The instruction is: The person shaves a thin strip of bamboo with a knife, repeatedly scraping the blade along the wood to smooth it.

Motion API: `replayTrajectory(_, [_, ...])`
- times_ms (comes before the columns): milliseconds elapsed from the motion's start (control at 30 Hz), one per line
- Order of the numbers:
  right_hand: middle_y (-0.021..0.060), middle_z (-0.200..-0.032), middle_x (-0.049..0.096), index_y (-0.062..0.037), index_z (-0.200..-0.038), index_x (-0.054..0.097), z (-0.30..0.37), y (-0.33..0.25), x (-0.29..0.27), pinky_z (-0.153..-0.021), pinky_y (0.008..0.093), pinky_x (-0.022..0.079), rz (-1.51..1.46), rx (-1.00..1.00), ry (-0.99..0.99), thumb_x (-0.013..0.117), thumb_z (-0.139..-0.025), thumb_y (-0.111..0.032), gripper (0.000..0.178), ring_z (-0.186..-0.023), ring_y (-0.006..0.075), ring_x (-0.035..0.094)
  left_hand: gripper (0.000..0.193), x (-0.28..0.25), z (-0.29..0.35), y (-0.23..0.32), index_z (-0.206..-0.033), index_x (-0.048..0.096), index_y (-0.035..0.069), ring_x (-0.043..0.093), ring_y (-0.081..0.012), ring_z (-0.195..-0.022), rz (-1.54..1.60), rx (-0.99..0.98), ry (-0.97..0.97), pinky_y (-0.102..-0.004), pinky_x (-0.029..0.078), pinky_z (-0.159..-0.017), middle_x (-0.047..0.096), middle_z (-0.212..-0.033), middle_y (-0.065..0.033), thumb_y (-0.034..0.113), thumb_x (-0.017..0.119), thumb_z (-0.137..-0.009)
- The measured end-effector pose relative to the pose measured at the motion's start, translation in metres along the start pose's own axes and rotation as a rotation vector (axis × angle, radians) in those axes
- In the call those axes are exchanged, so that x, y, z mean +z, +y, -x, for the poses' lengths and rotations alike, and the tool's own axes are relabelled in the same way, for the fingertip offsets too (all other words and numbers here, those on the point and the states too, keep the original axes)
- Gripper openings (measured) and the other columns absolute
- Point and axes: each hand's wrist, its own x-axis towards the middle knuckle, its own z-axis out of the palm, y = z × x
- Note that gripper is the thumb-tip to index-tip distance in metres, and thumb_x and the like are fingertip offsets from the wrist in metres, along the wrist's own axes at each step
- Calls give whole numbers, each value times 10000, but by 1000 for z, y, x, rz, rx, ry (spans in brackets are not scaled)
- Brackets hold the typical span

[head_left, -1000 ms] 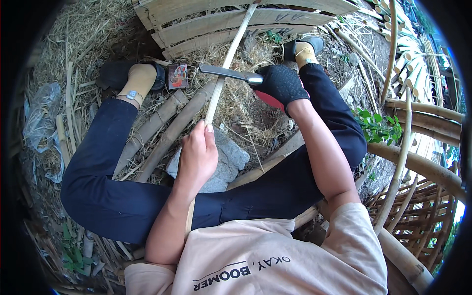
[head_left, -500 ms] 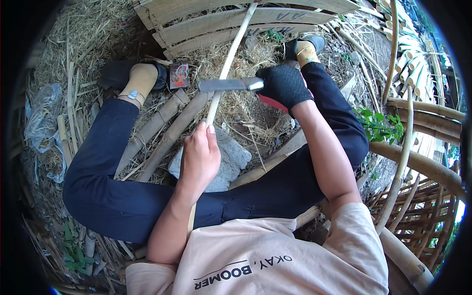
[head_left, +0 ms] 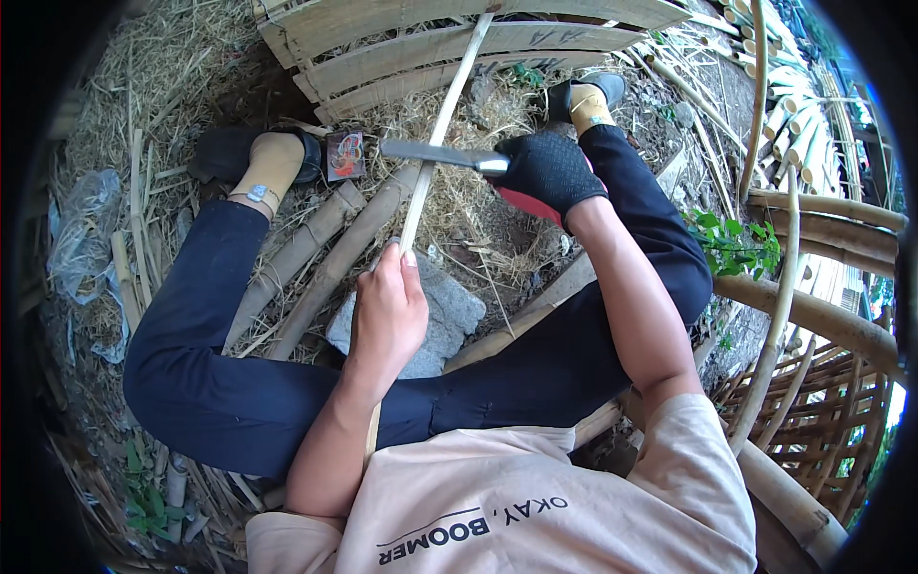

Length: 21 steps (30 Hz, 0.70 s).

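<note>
Grasping a metal knife [head_left: 430,153], right grip [head_left: 547,176] flanks a slender strip [head_left: 443,121] left grip [head_left: 389,308] clasps.

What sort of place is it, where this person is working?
Probably a rural, open-air bamboo work area: straw litters the bare ground, cut bamboo poles lie piled at right, and a slatted wooden crate stands ahead.
</note>
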Motion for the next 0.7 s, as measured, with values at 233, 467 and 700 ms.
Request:
replayTrajectory(233, [181, -933, 727, -141, -1007, 762, 0, 0, -6, -823, 449, 554, -83, 169, -4, 664, -810, -330, 290, -877, 362, 706, 214, 3, -1, 4, -1046, 573, -39, 627, -481, -683, -34, -26, 8, -540, 468, -611, 622, -704, -271, 146, 468, -1024])
replayTrajectory(467, [197, -820, 713, -100, -982, 758, 3, 10, -5, -744, 446, 547, -29, 54, 2, 698, -838, -383, 323, -782, 373, 696, 193, 2, 6, 13, -1050, 556, -49, 638, -475, -662, -109, 20, 86, -545, 471, -580, 611, -652, -274, 114, 458, -1018])
replayTrajectory(700, [176, -799, 709, -140, -929, 750, 19, -16, 2, -746, 457, 548, -27, -85, -60, 717, -808, -354, 248, -778, 375, 695, 203, 1, 7, 9, -1089, 551, -56, 645, -467, -657, -141, 2, 64, -542, 489, -561, 603, -631, -279, 110, 463, -1014])
